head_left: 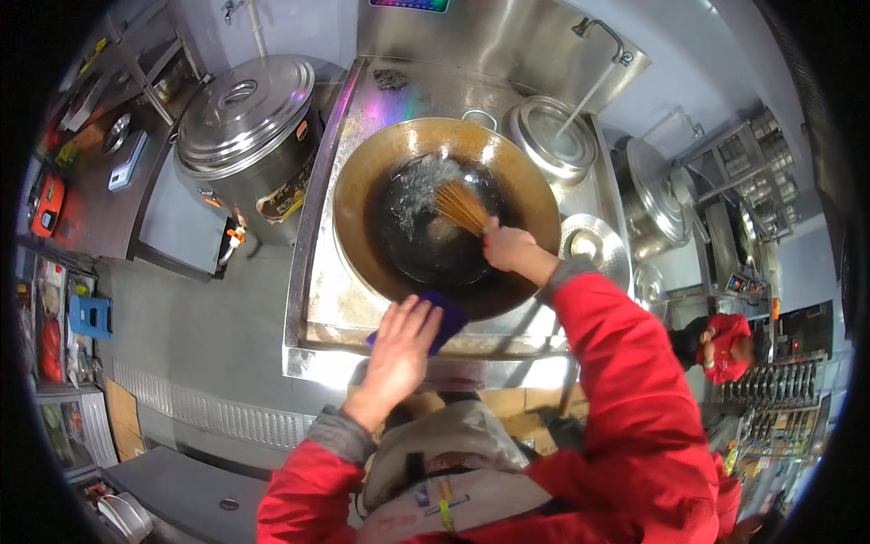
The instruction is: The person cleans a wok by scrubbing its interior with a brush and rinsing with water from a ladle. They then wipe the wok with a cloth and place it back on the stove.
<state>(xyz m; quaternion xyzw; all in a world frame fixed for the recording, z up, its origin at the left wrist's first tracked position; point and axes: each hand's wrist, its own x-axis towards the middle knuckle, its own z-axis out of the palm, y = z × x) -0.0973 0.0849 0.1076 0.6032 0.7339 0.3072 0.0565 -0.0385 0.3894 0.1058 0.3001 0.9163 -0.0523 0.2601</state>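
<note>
A large wok (360, 190) sits on the steel range (340, 306), with dark liquid and pale foam inside. My right hand (511, 248) grips a bamboo wok brush (461, 206), whose bristles reach into the wok near the foam. Flat on a purple cloth (445, 323), my left hand (401, 340) presses at the wok's near rim, its fingers pointing towards the wok.
A running tap (615, 51) pours onto a lidded steel pot (554, 132) at the back right. Beside it lies a perforated strainer (608, 251). Left stands a big lidded stockpot (245, 115). A person in red (727, 347) is at the far right.
</note>
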